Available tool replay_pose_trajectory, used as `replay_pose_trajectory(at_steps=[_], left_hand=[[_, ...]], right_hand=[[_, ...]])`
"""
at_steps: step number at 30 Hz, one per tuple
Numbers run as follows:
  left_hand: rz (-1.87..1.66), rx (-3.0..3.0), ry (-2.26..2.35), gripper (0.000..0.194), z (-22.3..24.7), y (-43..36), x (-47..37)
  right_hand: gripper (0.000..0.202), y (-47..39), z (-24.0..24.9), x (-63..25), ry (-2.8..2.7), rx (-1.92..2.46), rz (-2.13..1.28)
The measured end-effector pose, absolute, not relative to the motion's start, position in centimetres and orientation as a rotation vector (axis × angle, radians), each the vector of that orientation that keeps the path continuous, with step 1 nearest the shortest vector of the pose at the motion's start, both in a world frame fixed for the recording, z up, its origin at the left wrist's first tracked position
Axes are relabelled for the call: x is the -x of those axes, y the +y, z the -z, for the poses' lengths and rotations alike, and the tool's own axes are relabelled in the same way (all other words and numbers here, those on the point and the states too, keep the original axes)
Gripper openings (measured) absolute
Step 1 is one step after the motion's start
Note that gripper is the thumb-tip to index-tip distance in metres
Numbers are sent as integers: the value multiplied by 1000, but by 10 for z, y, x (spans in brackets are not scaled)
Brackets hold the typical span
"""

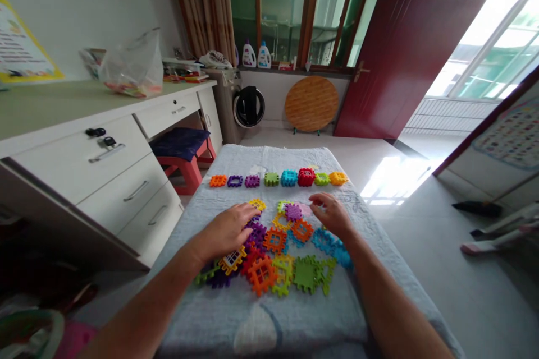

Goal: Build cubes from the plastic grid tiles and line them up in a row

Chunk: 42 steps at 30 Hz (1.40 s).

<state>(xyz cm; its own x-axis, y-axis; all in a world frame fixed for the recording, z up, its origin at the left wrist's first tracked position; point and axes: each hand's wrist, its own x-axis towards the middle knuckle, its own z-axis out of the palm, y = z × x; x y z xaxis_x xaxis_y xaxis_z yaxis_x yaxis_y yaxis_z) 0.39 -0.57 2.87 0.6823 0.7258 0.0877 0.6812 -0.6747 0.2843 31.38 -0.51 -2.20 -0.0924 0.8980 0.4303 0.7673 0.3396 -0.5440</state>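
A loose pile of plastic interlocking building pieces lies on the cloth-covered table. My left hand (232,228) rests over its left side, thumb apart from the fingers, fingertips at a yellow window piece (257,204) and purple pieces (256,234). My right hand (332,214) hovers at the pile's right edge, fingers apart and slightly bent, with no piece visible in it. Nearest to it are a pink piece (305,211) and a purple square (293,212). Orange window pieces (275,240), a green panel (306,274) and blue pieces (324,240) lie between and below the hands.
Across the table's far part runs a row of assembled blocks, among them a red cube (306,176) and a yellow one (337,178). A white desk (113,148) and a red stool (185,162) stand left. Beyond are a washing machine (229,104) and a round wooden board (311,104).
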Motion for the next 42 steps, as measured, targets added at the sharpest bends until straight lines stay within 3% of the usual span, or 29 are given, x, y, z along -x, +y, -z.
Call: replay_pose_trajectory(at_steps=[8, 19, 32, 37, 42], left_hand=[[-577, -2496, 1405, 34, -8, 10, -14], [-699, -2271, 1453, 26, 8, 21, 12], [-685, -2295, 1340, 17, 8, 17, 11], [-706, -2260, 1332, 20, 10, 18, 11], [-751, -2257, 1386, 21, 10, 18, 11]], right_hand=[[47, -13, 20, -282, -2212, 1434, -252], [43, -2, 35, -291, -2039, 1667, -146], [39, -8, 25, -284, -2030, 1612, 5], [21, -17, 0, -249, -2322, 1398, -264], [24, -21, -10, -197, -2480, 1373, -332]])
